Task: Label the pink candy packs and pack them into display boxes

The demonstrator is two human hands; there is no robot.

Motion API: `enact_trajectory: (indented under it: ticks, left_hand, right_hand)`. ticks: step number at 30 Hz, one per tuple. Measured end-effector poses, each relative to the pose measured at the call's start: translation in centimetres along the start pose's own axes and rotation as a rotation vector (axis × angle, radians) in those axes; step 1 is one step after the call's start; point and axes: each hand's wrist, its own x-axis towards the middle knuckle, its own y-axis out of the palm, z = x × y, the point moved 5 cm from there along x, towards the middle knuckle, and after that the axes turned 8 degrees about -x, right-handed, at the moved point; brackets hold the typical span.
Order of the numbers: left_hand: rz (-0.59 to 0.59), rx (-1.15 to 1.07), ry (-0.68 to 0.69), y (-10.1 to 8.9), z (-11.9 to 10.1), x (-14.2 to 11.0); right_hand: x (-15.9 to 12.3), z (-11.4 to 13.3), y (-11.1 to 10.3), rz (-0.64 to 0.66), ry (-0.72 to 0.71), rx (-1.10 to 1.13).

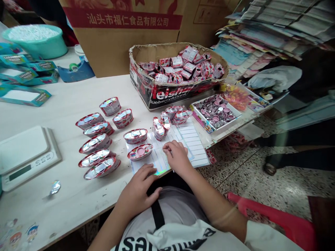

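Observation:
My left hand rests at the table's front edge with its fingers apart, touching the near edge of a sheet of shiny labels. Over that sheet, my right hand has its fingers curled in and the thumb close to the index finger; whatever is between them is too small to make out. Just beyond my left hand lies a small red oval box with a pink round cap on top. Behind it stands another oval box with a silvery label across its top. Several similar boxes stand to the left.
A cardboard carton full of oval boxes stands at the back, beside a shallow tray of round caps. At left are a white scale, a blue tape dispenser and a teal basin. Paper stacks rise at right.

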Motion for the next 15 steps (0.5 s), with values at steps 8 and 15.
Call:
enact_trajectory:
  ticks: [8, 15]
  left_hand:
    - [-0.060, 0.020, 0.001, -0.02, -0.04, -0.21]
    - [-0.089, 0.027, -0.040, 0.03, 0.26, -0.55]
  right_hand:
    - [-0.14, -0.12, 0.02, -0.029, -0.004, 0.050]
    - [0.16, -0.12, -0.16, -0.011, 0.009, 0.075]
